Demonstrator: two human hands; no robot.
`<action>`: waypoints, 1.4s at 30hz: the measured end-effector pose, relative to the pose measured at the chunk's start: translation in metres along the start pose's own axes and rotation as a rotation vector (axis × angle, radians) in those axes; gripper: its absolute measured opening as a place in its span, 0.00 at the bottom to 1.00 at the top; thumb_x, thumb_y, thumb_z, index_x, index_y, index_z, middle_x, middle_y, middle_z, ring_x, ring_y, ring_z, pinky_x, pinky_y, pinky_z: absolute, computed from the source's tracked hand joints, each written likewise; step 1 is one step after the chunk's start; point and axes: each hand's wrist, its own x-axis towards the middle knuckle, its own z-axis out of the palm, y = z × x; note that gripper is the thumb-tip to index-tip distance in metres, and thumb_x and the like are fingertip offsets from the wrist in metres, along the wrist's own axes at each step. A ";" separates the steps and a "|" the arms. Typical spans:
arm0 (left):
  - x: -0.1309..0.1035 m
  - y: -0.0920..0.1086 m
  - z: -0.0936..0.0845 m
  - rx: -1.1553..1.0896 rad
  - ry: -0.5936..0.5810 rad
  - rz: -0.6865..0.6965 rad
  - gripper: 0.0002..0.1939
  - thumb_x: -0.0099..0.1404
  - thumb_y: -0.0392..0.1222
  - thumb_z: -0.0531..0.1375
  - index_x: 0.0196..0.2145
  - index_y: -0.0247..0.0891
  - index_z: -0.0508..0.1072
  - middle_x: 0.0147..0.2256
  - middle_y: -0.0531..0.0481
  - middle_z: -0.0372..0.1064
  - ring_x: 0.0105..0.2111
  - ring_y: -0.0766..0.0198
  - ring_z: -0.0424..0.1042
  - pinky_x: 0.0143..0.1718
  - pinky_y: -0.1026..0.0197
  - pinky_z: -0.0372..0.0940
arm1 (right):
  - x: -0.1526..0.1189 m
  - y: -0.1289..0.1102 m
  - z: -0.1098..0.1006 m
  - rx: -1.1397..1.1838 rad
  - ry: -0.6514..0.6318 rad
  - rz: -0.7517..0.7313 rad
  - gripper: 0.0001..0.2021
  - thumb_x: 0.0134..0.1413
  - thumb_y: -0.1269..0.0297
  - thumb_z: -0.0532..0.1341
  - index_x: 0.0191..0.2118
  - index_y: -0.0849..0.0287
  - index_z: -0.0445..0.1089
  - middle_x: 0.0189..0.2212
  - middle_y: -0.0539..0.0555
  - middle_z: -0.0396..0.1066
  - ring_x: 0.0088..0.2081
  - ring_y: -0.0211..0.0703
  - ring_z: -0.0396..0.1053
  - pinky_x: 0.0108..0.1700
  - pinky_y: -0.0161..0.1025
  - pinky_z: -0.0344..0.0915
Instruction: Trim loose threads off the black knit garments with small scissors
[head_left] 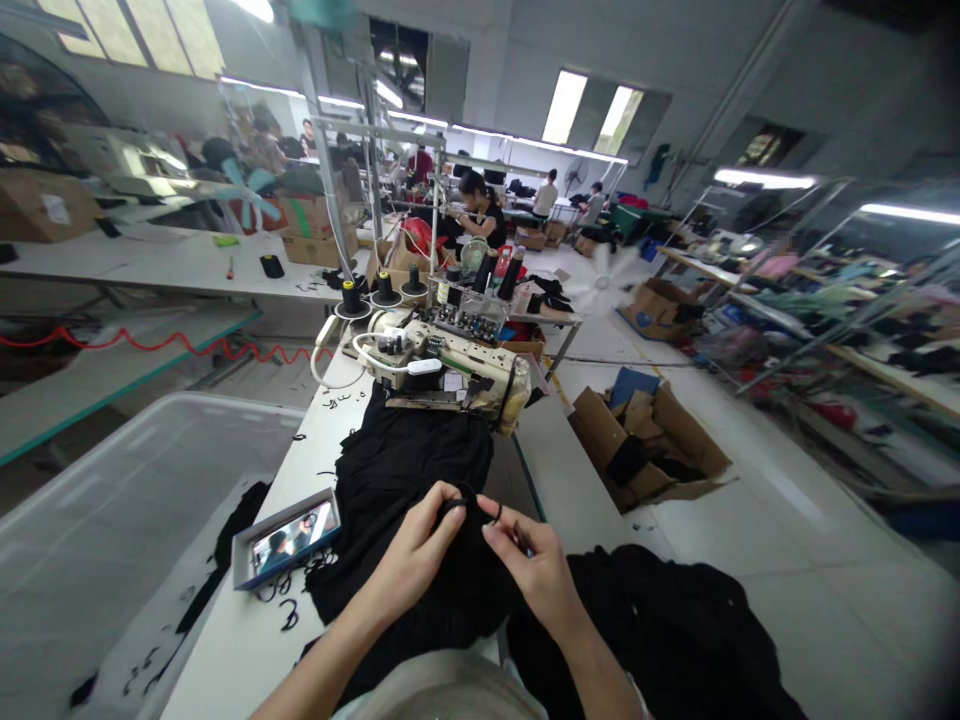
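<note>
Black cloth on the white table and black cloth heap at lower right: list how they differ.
The black cloth on the white table stretches lengthwise toward the cream sewing machine, while the black cloth heap is bunched in a rounded pile. The left hand and right hand are both over the black cloth; the heap lies to their right. Both cloths are black and creased.
</note>
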 end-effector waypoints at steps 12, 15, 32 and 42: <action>-0.002 -0.008 -0.003 0.239 -0.097 0.152 0.06 0.57 0.31 0.57 0.31 0.37 0.74 0.29 0.49 0.69 0.31 0.63 0.68 0.33 0.65 0.60 | 0.007 -0.020 -0.001 -0.153 0.049 -0.073 0.12 0.55 0.61 0.58 0.27 0.62 0.73 0.21 0.50 0.70 0.23 0.35 0.62 0.27 0.30 0.57; -0.002 -0.009 -0.005 0.194 -0.140 0.174 0.15 0.54 0.26 0.53 0.33 0.38 0.76 0.29 0.48 0.71 0.32 0.63 0.69 0.33 0.65 0.61 | 0.013 -0.019 -0.002 -0.218 0.076 -0.111 0.14 0.55 0.60 0.58 0.24 0.62 0.70 0.19 0.49 0.66 0.22 0.34 0.59 0.26 0.31 0.55; -0.005 -0.004 -0.022 -0.084 -0.126 -0.049 0.08 0.56 0.33 0.58 0.32 0.39 0.76 0.30 0.52 0.72 0.33 0.62 0.69 0.35 0.65 0.60 | 0.002 -0.017 0.000 -0.212 -0.158 -0.125 0.10 0.59 0.63 0.54 0.39 0.60 0.70 0.33 0.53 0.71 0.33 0.39 0.67 0.35 0.33 0.61; -0.005 -0.001 -0.021 -0.124 -0.148 -0.068 0.06 0.56 0.35 0.59 0.31 0.38 0.77 0.28 0.51 0.72 0.32 0.62 0.69 0.34 0.65 0.61 | 0.003 -0.018 0.008 -0.140 -0.072 -0.167 0.09 0.59 0.64 0.54 0.33 0.61 0.69 0.29 0.53 0.70 0.32 0.39 0.67 0.35 0.33 0.62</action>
